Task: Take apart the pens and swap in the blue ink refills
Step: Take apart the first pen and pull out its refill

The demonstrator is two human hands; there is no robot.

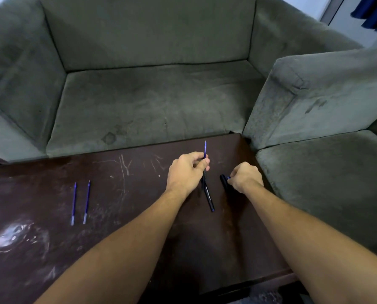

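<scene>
Pens and refills sit on a dark, scratched tabletop point(139, 216) pushed against a grey sofa point(152, 99), and the head view is the only one we have.

Near the far right corner of the tabletop, our left hand point(186, 172) pinches a black pen barrel point(207, 194) between thumb and fingers, with a blue refill point(205, 148) sticking out of its far end and pointing toward the sofa. The barrel's near end hangs low over the wood; we cannot tell whether it touches. Just beside it, toward the right edge, our right hand point(244, 177) is curled closed around a short black piece point(223, 179) with a bit of blue showing at the fingertips. It looks like a cap or tip section, though we cannot say which. Two spare blue refills point(80, 202) lie side by side, well apart from the hands, toward the left edge.

We judge the refill to be partly seated, with the pen not yet closed up. Pushing the thin refill off-axis could bend it or jam it in the barrel. The small piece could slip from the right hand and roll off the nearby right edge or drop into the gap by the sofa.
</scene>
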